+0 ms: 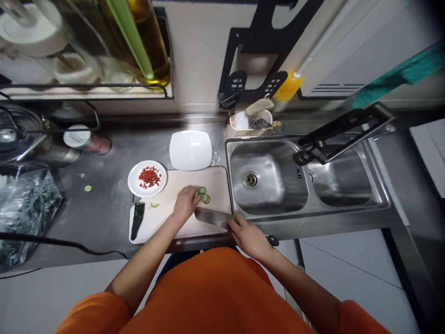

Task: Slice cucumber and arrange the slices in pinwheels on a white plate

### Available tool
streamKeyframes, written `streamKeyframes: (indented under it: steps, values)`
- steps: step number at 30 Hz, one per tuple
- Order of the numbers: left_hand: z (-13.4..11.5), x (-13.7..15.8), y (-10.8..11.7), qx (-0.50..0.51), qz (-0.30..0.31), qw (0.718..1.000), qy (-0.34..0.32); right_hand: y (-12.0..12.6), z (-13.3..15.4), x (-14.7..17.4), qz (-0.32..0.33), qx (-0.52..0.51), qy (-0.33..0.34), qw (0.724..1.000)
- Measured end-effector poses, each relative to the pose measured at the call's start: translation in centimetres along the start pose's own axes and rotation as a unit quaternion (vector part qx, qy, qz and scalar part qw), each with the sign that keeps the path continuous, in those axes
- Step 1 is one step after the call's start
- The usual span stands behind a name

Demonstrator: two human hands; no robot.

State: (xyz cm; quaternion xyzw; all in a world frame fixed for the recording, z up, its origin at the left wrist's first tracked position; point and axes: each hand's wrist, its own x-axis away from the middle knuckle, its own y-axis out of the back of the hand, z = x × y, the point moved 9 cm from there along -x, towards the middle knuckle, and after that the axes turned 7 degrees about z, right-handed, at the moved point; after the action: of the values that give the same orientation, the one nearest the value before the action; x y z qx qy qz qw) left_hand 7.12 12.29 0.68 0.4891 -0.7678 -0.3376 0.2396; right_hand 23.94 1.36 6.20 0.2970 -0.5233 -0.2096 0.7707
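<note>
My left hand [187, 202] is over the white cutting board [181, 222], its fingers closed at the edge of a small cluster of cucumber slices [204, 196]. In my right hand [251, 236] is the handle of a kitchen knife [212, 218]. The wide blade points left, low over the board and just below the slices. Toward the board's left side lies a dark green cucumber piece [137, 221], with a few pale green scraps [154, 204] near it. A white plate [131, 180] of chopped red pieces [150, 177] overlaps the board's upper left corner.
Behind the board stands a white square dish [190, 149]. A steel double sink [271, 204] with a black faucet [333, 134] lies to the right. On the left are a plastic bag of greens [31, 208], a white-lidded jar [86, 139] and a pot [52, 150]. Bottles fill the rack above.
</note>
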Motion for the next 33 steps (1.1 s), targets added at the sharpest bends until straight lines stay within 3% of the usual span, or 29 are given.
streamKeyframes:
  steps: [4,13,19,23,28,33]
  values:
    - [1.4,-0.9,0.0,0.000,-0.021,0.998,0.052,-0.8,-1.3,1.1,-0.008,-0.066,-0.032,0.997]
    - [1.0,-2.8,-0.9,0.020,0.074,0.992,0.100,-1.9,-1.6,1.7,-0.050,-0.130,-0.041,0.989]
    - [0.4,-2.9,-0.3,-0.013,0.091,0.992,0.091,-2.2,-1.6,1.8,-0.048,-0.148,-0.047,0.987]
    - [0.5,-3.0,0.4,-0.018,0.067,0.993,0.094,-1.9,-1.4,1.7,-0.054,-0.167,-0.040,0.984]
    - [2.8,-1.4,2.2,0.088,0.005,0.975,0.202,-1.5,-0.5,1.1,-0.068,-0.212,-0.014,0.975]
    - [5.7,2.3,3.3,0.198,-0.039,0.925,0.322,-1.8,1.0,-0.4,-0.057,-0.220,-0.002,0.974]
